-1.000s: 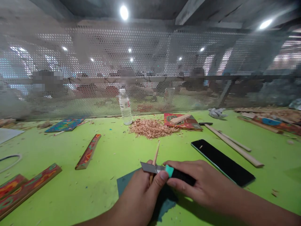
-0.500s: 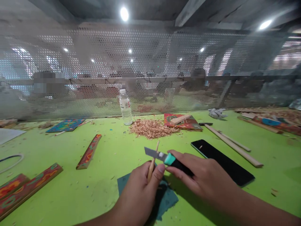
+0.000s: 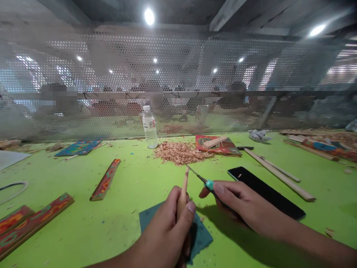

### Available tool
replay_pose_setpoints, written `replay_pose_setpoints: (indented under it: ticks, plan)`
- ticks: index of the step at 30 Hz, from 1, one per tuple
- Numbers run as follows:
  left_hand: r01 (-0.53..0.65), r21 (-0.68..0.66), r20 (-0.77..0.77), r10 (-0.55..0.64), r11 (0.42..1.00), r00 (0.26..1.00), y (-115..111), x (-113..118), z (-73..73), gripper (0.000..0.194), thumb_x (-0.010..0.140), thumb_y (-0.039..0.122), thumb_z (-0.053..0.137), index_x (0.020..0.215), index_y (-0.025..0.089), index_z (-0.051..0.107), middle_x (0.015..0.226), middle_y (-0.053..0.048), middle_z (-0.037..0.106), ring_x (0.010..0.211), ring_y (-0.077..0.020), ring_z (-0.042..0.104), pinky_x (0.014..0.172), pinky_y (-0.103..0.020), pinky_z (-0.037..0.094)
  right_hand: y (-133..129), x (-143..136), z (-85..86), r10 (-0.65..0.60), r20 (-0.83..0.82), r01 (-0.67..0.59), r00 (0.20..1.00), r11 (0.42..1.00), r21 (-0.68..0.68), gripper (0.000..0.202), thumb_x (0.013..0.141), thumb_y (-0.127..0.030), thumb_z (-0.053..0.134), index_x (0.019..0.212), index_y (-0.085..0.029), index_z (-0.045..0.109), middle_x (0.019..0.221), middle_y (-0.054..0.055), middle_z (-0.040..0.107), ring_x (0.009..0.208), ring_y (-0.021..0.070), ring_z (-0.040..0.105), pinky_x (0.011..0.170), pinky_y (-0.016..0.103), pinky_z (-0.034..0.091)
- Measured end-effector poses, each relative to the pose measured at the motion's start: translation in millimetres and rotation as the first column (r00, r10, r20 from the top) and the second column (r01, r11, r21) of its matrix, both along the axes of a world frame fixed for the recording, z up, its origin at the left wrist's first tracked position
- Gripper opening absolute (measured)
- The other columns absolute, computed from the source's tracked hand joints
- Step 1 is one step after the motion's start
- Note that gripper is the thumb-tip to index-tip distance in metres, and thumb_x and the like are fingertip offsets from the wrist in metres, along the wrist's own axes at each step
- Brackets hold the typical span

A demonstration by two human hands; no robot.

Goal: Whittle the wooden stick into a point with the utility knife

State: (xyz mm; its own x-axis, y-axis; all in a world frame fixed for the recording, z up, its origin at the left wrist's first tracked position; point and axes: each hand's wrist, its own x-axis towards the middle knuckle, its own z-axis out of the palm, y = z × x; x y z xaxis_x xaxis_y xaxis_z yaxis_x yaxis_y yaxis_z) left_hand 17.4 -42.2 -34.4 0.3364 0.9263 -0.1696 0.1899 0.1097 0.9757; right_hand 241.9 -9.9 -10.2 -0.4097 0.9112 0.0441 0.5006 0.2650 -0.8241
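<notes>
Has paper (image 3: 12, 160) and a pale loop (image 3: 25, 185) by the left edge of the table (image 3: 119, 223), with two painted strips (image 3: 36, 227) at the near left corner. Has a blue board (image 3: 79, 148) near the far edge, then a shorter strip (image 3: 106, 179) lying slantwise, then a bottle (image 3: 150, 128) standing upright close to the far edge.

Grips a stick (image 3: 183, 197) in the left hand (image 3: 170, 227), with fingers fully curled and thumb laid along it, above a dark sheet (image 3: 202, 231) by the middle of the near edge. Points the stick's tip toward a heap of shavings (image 3: 181, 152). Holds a knife (image 3: 209, 184) in the right hand (image 3: 237, 201), also curled tight, with its blade (image 3: 196, 174) reaching to that tip; cannot tell whether touching.

Could skid off so narrow a tip through too flat an angle or too hard a push, and run into the left thumb on any stroke back toward the near edge. Could snap the tip by biting too deep, or turn the stick through a slack left grip. Could bump the phone (image 3: 267, 193), just beyond the right hand, with a wide swing of the wrist.

Has two rods (image 3: 290, 182) further toward the right edge.
</notes>
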Motion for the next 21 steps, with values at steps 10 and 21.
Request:
replay_pose_setpoints:
  ticks: [10,21]
  plan:
    - [0.101,-0.096,0.207,-0.080,0.990,0.975,2.9,1.3,-8.8,0.053,0.096,0.069,0.063,0.114,0.024,0.043,0.048,0.012,0.053,0.035,-0.0079,0.046,0.034,-0.013,0.041,-5.3,-1.8,11.5,0.062,0.071,-0.070,0.996,0.989,0.126,0.054,0.106,-0.067,0.050,0.083,-0.021,0.068,0.067,0.000,0.061,0.064,0.0176,0.057,0.059,0.027,0.047]
    - [0.108,-0.152,0.231,-0.071,0.983,0.970,5.9,0.8,-10.1,0.047,0.092,0.059,0.072,0.104,0.025,0.042,0.074,0.005,0.069,0.039,-0.0063,0.055,0.035,-0.014,0.044,0.2,-0.1,9.2,-0.063,0.155,0.023,0.986,0.968,0.249,0.043,0.104,-0.061,0.055,0.094,-0.023,0.073,0.075,0.000,0.069,0.067,0.0186,0.060,0.060,0.029,0.044]
